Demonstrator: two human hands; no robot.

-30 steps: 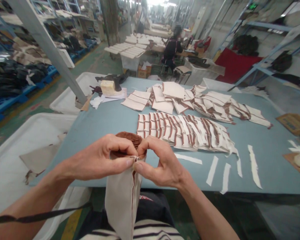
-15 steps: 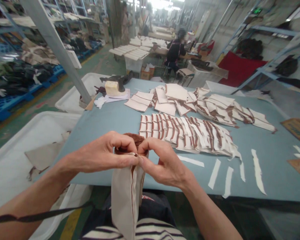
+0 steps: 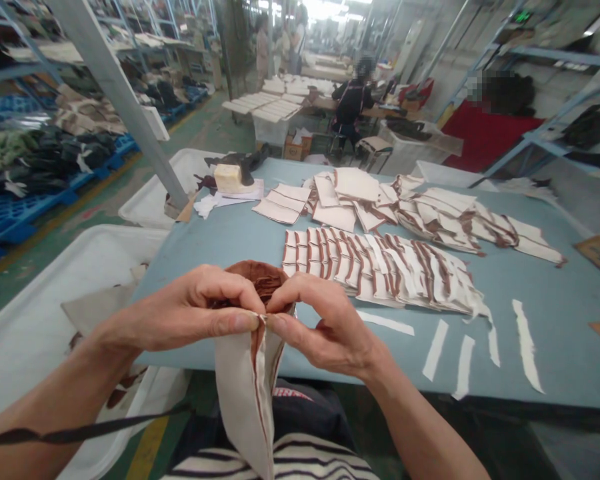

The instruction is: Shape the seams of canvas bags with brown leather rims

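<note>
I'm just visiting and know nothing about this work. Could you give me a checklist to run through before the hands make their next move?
1. Left hand gripping the cream cloth piece: ok, thumb and fingers pinch its upper edge.
2. Right hand gripping it too: ok, pinching right beside the left.
3. Hanging part off the table: ok, it hangs in front of the near edge.
4. Edges lined up at the pinch: cannot tell, the fingertips hide it.
5. Row of cream pieces orderly: ok, they overlap in a row on the table.
6. White strips gathered together: not ok, several lie spread apart.
</note>
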